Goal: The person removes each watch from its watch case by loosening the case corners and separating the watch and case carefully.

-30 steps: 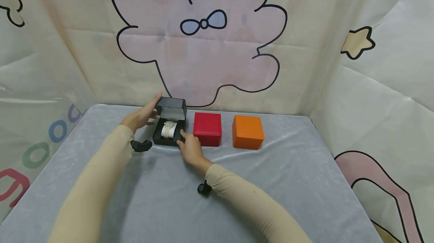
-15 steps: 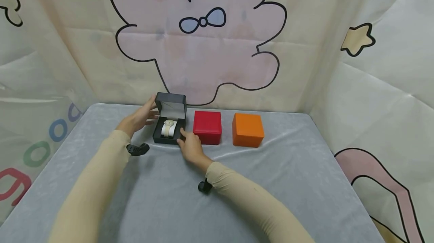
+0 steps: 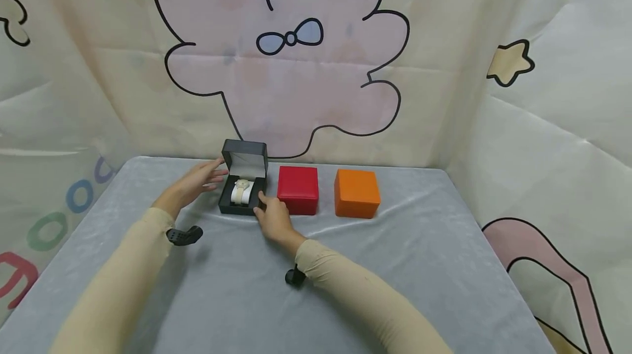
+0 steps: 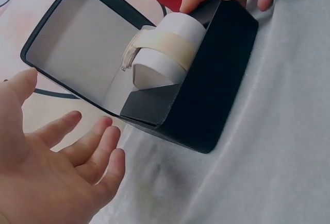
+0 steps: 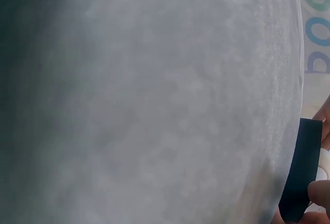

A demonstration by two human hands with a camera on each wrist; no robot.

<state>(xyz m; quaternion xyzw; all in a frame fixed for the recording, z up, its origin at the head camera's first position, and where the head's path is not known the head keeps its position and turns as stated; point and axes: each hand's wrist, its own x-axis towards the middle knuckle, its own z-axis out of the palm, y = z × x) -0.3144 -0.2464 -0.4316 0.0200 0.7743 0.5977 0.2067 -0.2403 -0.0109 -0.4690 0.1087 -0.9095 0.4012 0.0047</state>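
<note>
1. Done: lid (image 4: 77,33) up beside left hand's (image 3: 191,182) spread, empty fingers.
2. Right hand (image 3: 275,220) pinches black box (image 4: 216,80); watch (image 3: 242,190) inside, between both hands' fingers.
3. Perhaps left: red box (image 3: 298,190), orange box (image 3: 357,194), closed, right of the fingers.

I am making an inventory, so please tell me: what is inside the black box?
Inside the open black box is a white holder with a pale-strapped watch around it. Whatever lies beneath the holder is covered.
</note>
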